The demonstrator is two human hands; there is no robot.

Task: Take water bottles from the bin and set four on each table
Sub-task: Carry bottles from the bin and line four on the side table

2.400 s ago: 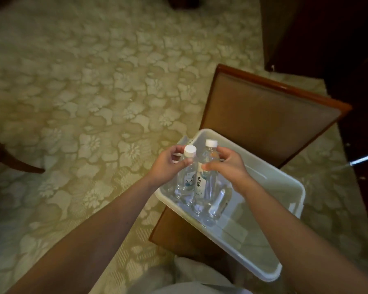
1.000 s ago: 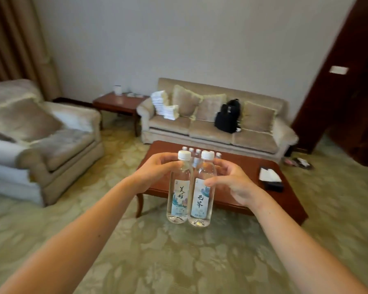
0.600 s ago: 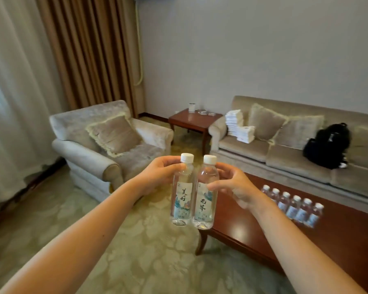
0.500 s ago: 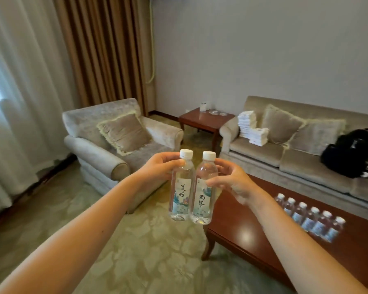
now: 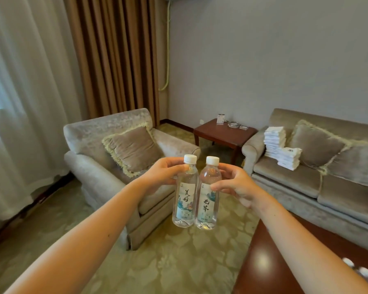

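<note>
I hold two clear water bottles with white caps upright in front of me, side by side and touching. My left hand (image 5: 163, 174) grips the left bottle (image 5: 184, 200) near its neck. My right hand (image 5: 235, 184) grips the right bottle (image 5: 207, 203) at its shoulder. Both hang in the air above the carpet. A small wooden side table (image 5: 224, 132) stands in the far corner between armchair and sofa. The wooden coffee table (image 5: 270, 262) is at the lower right, with white caps of other bottles (image 5: 358, 269) at its right edge. The bin is out of view.
A beige armchair (image 5: 106, 164) with a cushion stands behind my left hand. A beige sofa (image 5: 319, 177) on the right carries stacked white towels (image 5: 279, 146). Curtains (image 5: 51, 81) cover the left wall. The side table bears a card and glass ashtrays. Patterned carpet (image 5: 157, 262) spreads below.
I lifted both bottles out of the bin and turned left across the room. The view swung from the coffee table toward the armchair and corner side table; the bottles stay in my hands.
</note>
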